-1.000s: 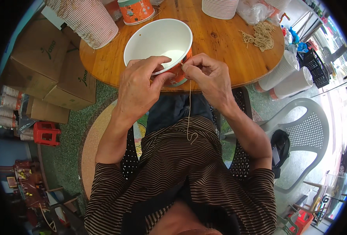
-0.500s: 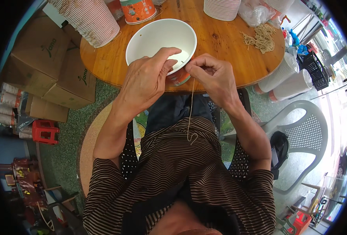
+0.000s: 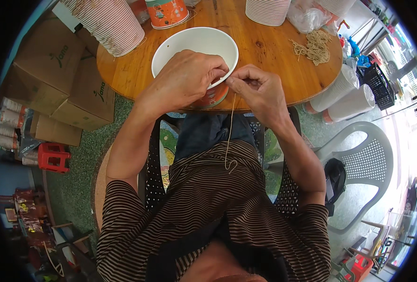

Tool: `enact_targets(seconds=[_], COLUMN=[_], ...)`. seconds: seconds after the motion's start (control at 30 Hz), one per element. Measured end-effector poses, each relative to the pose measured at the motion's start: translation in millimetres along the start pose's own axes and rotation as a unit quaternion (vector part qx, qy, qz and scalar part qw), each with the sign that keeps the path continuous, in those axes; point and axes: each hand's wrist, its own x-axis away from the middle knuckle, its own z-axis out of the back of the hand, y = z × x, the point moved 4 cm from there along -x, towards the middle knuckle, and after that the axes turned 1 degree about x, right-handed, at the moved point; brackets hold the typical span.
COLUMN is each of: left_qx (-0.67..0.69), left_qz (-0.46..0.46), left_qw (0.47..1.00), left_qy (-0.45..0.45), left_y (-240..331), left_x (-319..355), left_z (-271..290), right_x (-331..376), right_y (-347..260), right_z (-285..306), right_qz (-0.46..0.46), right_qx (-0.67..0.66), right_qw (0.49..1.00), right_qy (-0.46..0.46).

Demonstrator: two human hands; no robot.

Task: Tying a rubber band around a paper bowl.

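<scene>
A white-lined paper bucket with an orange printed outside stands at the table's near edge, its mouth tipped toward me. My left hand reaches over the near rim, fingers bent together against the inside wall by the right part of the rim. What those fingertips hold is hidden. Just outside the same spot, my right hand pinches a thin beige string between thumb and forefinger. The string's loose end hangs past the table edge and curls on my striped shirt.
On the wooden table are a tall stack of paper buckets with strings at far left, an orange bucket, another stack, and a heap of string. Cardboard boxes stand left; a grey chair stands right.
My left hand has moved right and its spread thumb and forefinger have closed together inside the rim. The bucket has shifted slightly toward me. My right hand has barely moved.
</scene>
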Motion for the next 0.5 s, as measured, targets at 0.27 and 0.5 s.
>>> enact_targets(seconds=[0.27,0.5], left_qx=[-0.027,-0.003], left_qz=[-0.01,0.026], left_qw=[1.0,0.999], left_qy=[-0.012,0.041], left_y=[-4,-11], left_x=[-4,7], left_z=[-2,10], right_x=[-1,-1], right_y=[-1,-13], right_z=[-3,-2], right_qz=[-0.062,0.005], right_qx=[-0.06,-0.037], right_qw=[0.995,0.999], right_qy=[-0.039,0.0])
